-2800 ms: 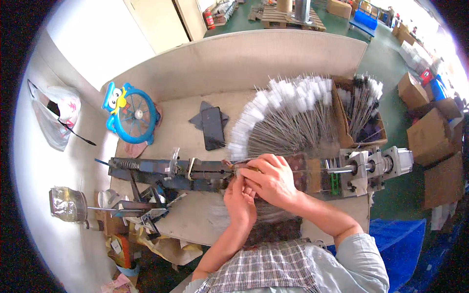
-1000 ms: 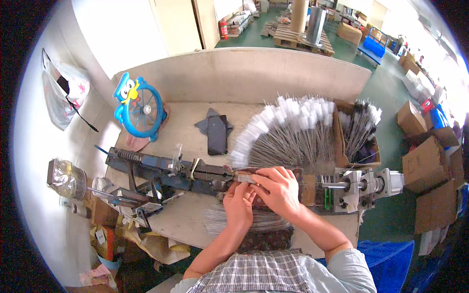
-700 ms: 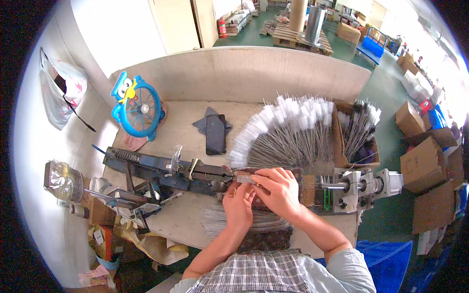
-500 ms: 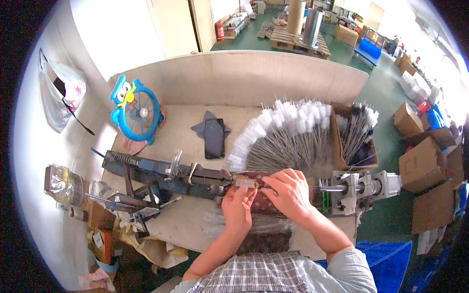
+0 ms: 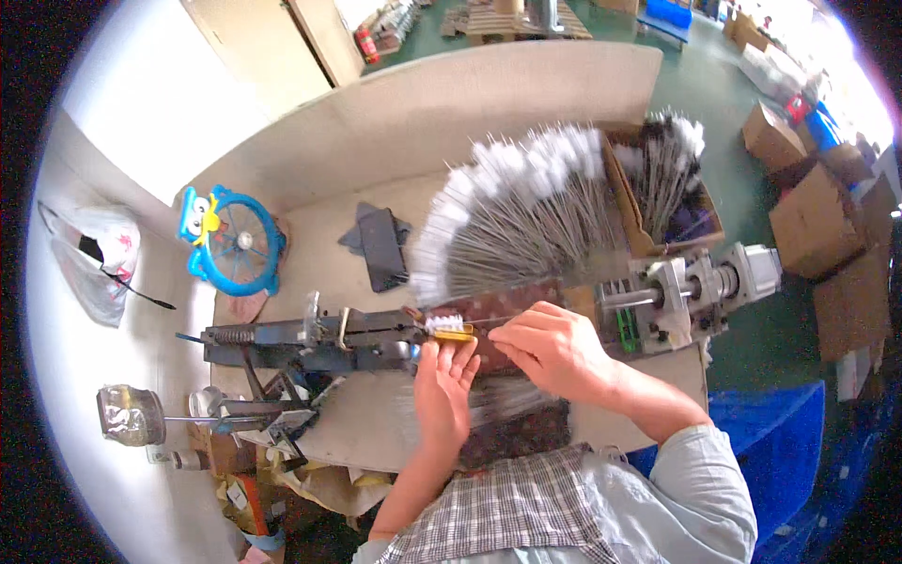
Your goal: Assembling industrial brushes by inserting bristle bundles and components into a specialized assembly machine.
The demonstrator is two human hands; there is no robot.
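A white-bristled brush head (image 5: 443, 321) on a thin metal wire lies at the middle of the long dark bench machine (image 5: 371, 338). A small yellow part (image 5: 455, 335) sits right against its near side. Just below it my left hand (image 5: 445, 390) is open, its fingers apart and their tips close to the yellow part; whether they touch is unclear. My right hand (image 5: 559, 352) pinches the thin wire to the right of the brush head, fingertips pressed together. Beneath the hands is a reddish-brown surface (image 5: 512, 303).
A large fan of white-tipped wire brushes (image 5: 526, 226) lies behind the machine, beside a cardboard box (image 5: 620, 193) with more brushes. A clamp-like shaft unit (image 5: 672, 296) stands at right. A dark phone (image 5: 380, 249) and a blue toy-like wheel (image 5: 240, 242) lie at left.
The view has shifted and turned. My left fingers have come away from their hold on the small piece and opened below it. The yellow part and white bristles now show clearly. My right hand stays pinched.
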